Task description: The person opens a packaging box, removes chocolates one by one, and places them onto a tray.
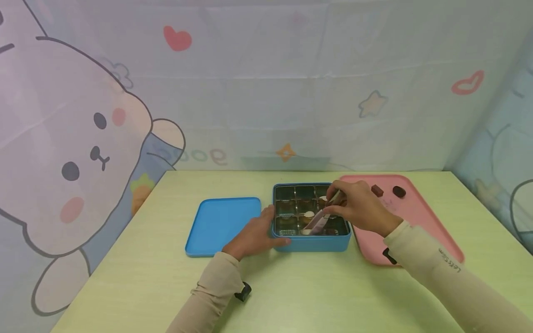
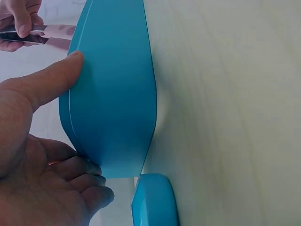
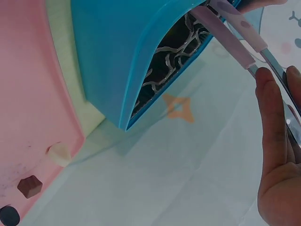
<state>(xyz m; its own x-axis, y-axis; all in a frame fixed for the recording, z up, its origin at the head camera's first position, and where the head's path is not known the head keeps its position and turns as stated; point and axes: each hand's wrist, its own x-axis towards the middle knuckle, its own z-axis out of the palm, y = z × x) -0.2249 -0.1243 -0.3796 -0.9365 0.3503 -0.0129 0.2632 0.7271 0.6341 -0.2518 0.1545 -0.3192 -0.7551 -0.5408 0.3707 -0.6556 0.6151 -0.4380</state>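
Observation:
A blue box [image 1: 312, 244] holds a clear divided insert with small compartments. My right hand [image 1: 359, 204] grips metal tongs [image 1: 319, 221] with pale pink tips. The tips reach down into the front middle compartment, at a whitish piece [image 1: 306, 231]; I cannot tell whether they pinch it. A white round piece [image 1: 309, 214] lies in the centre compartment, and another [image 1: 323, 198] shows partly behind the right hand. My left hand [image 1: 255, 235] holds the box's front left corner, its thumb [image 2: 66, 70] on the front wall near the rim and its fingers along the left side.
A blue lid [image 1: 225, 224] lies left of the box. To the right is a pink tray [image 1: 416, 222], with a brown chocolate cube [image 1: 377, 190], a dark round chocolate [image 1: 399, 191] and a cream-coloured piece [image 3: 59, 154]. A printed cloth [image 1: 266, 92] hangs behind the table.

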